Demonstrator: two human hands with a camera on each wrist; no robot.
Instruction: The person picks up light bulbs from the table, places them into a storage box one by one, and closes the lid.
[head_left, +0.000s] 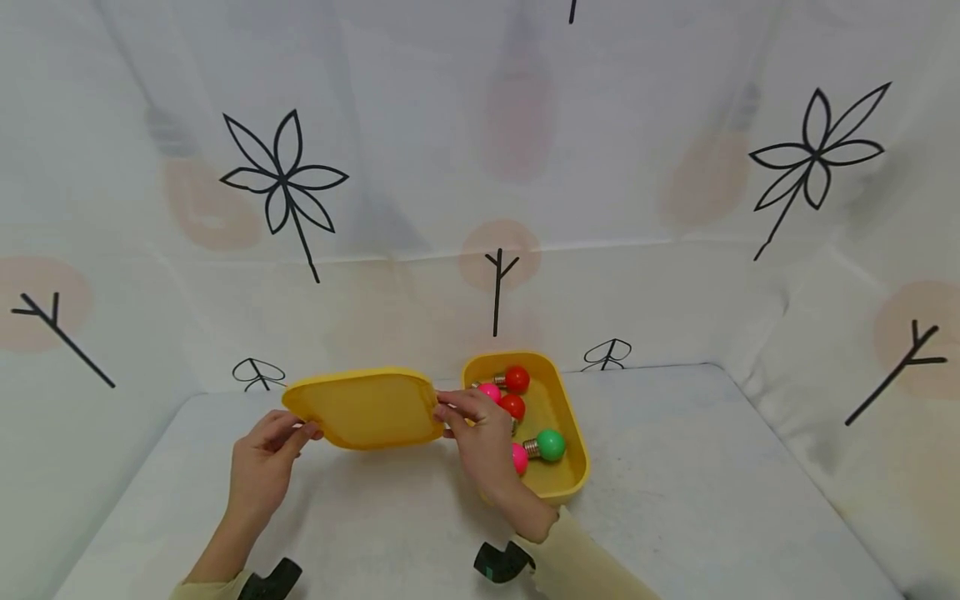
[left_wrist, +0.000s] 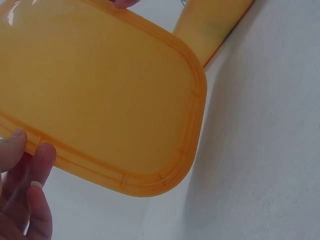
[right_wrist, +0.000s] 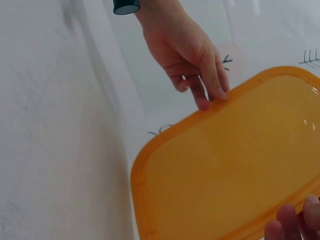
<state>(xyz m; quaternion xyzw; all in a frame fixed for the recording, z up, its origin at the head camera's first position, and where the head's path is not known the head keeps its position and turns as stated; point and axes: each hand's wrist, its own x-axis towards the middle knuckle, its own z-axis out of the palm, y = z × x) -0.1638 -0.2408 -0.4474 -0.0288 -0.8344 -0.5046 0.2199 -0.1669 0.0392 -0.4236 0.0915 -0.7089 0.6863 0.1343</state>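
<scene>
Both hands hold a yellow plastic lid (head_left: 367, 410) tilted above the table, its rimmed edge showing in the left wrist view. My left hand (head_left: 264, 454) pinches the left edge between thumb and fingers. At the opposite edge my right hand (head_left: 480, 437) pinches it the same way. Just right of the lid, a yellow box (head_left: 573, 454) stands uncovered on the table, with the right hand and forearm in front of its left side. Inside lie several coloured bulbs with screw bases, among them a green bulb (head_left: 551, 445), a red bulb (head_left: 517, 379) and a pink bulb (head_left: 491, 392).
A white cloth covers the table (head_left: 675, 500). Behind it hangs a pale curtain (head_left: 420, 192) printed with black leaf drawings, which also closes off both sides. The box stands close to the table's back edge.
</scene>
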